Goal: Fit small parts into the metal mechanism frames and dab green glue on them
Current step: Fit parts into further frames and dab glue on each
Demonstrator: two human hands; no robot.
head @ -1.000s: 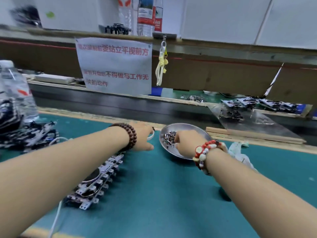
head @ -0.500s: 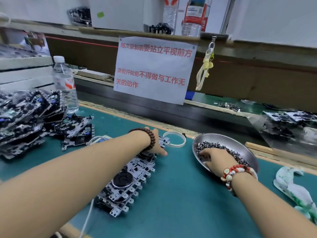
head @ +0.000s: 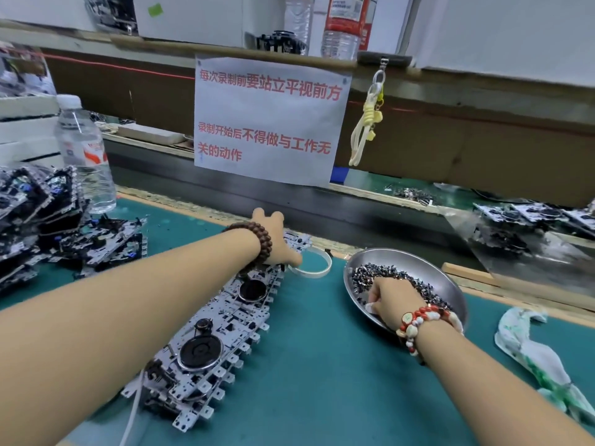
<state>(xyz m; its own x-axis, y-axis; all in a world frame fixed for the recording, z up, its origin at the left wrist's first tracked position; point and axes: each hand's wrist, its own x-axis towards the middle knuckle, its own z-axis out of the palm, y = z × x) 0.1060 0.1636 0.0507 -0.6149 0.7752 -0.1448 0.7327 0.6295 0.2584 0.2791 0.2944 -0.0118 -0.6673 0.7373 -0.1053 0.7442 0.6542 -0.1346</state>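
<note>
Reaching with our right hand point(head: 391, 296), fingers curled into small parts point(head: 376, 273) in the dish point(head: 428, 268); left hand point(head: 277, 243) rests on the frame row point(head: 225, 320), grip unclear.

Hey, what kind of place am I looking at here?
Most likely a factory assembly line bench: a row of metal mechanism frames on a green mat, a metal dish of small parts, and a conveyor belt behind.

Two hands are seen, the left hand point(head: 277, 243) and the right hand point(head: 391, 297), each wrist ringed by one bead bracelet. One steel dish point(head: 428, 272) of small parts point(head: 380, 272) (too many to be counted) is shown. Three water bottles are counted: one point(head: 84, 152) on the mat, two point(head: 341, 24) on the shelf. One printed notice point(head: 269, 120) is hung.
</note>
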